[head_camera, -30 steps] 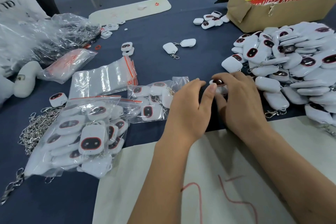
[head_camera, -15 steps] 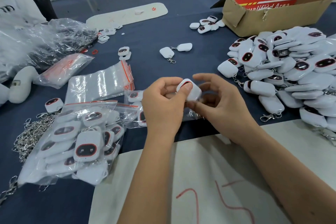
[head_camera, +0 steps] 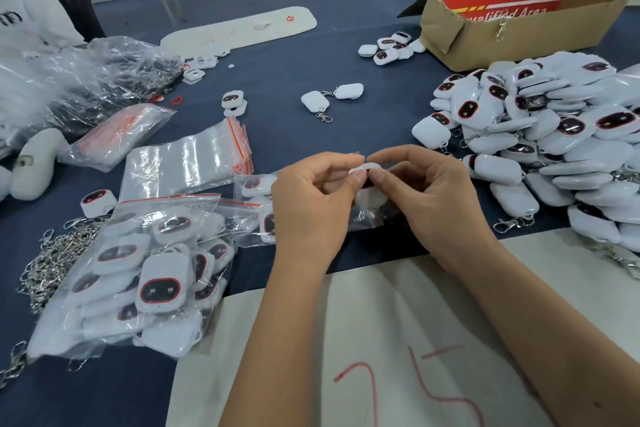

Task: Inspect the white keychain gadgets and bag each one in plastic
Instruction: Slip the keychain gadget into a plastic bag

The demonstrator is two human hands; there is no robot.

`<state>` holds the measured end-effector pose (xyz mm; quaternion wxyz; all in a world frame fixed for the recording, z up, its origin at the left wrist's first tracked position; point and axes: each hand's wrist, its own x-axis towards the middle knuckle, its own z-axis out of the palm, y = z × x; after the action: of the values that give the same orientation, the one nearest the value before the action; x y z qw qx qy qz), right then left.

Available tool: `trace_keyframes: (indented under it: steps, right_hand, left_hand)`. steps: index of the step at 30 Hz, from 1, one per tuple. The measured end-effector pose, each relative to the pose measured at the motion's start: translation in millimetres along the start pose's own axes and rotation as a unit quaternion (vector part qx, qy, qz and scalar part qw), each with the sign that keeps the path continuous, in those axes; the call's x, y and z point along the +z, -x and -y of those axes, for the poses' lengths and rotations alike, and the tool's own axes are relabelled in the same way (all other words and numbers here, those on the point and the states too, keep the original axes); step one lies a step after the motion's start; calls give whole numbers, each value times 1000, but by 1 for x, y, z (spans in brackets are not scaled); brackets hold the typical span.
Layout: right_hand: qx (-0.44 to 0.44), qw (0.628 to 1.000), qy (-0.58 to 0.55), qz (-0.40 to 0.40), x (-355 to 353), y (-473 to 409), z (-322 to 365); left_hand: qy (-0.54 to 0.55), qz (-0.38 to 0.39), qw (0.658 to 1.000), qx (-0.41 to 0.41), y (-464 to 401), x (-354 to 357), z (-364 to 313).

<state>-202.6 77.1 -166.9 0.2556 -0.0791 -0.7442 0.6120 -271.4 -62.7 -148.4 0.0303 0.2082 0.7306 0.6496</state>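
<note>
Along the right edge of the dark blue table (head_camera: pixel 284 73) lies a heap of glossy white gadgets (head_camera: pixel 554 135) below a torn cardboard box (head_camera: pixel 491 35), while near the left edge sit a clear bag of packed gadgets (head_camera: pixel 138 274), flat zip bags (head_camera: pixel 187 163) and a tangle of metal chains (head_camera: pixel 48 260). Near the front edge, the left hand (head_camera: pixel 311 208) and right hand (head_camera: pixel 436 194) pinch one small rounded gadget (head_camera: pixel 365 167) edge-on between thumbs and forefingers, turned flatter than half a second ago and hiding crinkled bags behind.
</note>
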Motion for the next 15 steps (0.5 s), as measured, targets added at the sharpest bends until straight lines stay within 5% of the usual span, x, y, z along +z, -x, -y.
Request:
trace_keyframes:
  steps: [15]
  right_hand:
    - [16,1000,-15,13,-1,-1,-4]
  left_hand:
    - [4,-13,1000,-18,0,-4,3]
